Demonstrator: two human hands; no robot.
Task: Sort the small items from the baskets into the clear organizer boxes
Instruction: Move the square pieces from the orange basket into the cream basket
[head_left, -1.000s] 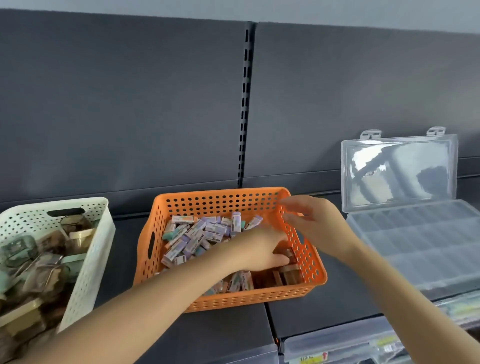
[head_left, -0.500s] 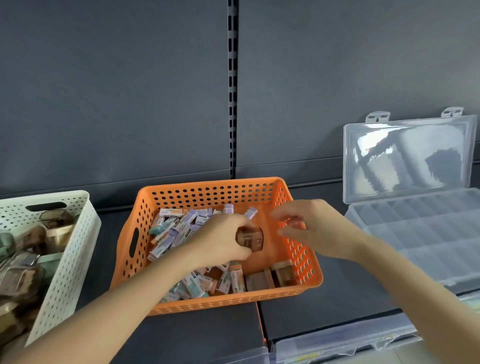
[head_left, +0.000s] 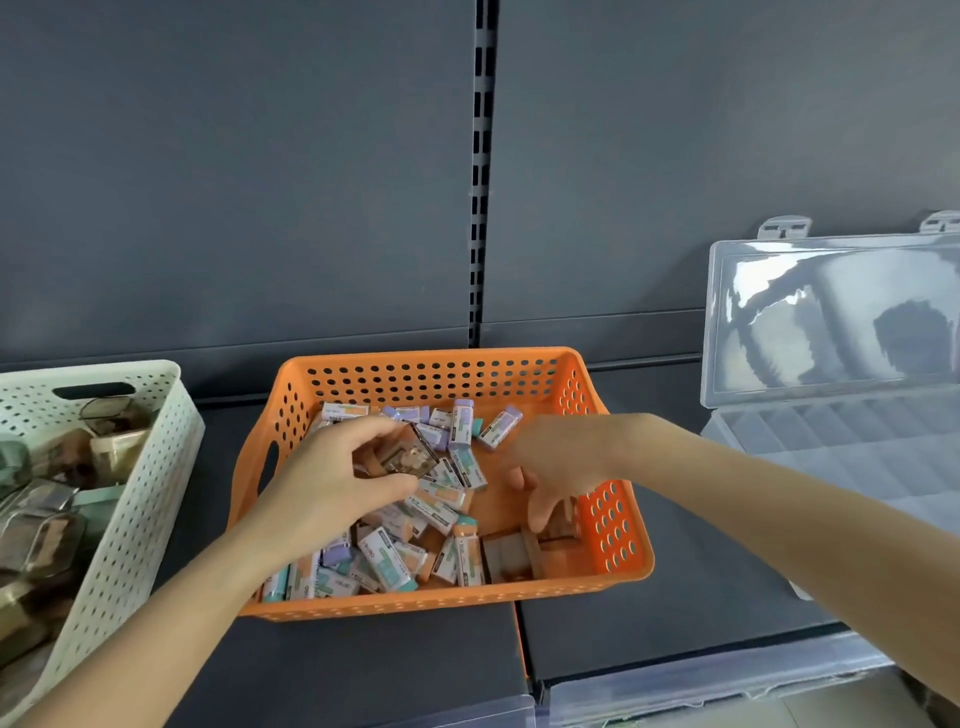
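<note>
Pinching a clear case (head_left: 408, 454), left hand (head_left: 332, 478); thumb beneath it.

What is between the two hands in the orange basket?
In the head view, small wrapped packets and a bare bit of the orange basket floor lie between the left hand, holding a clear box, and the right hand.

Shop: slotted shelving upright (head_left: 480, 208), dark backboards (head_left: 234, 182).
</note>
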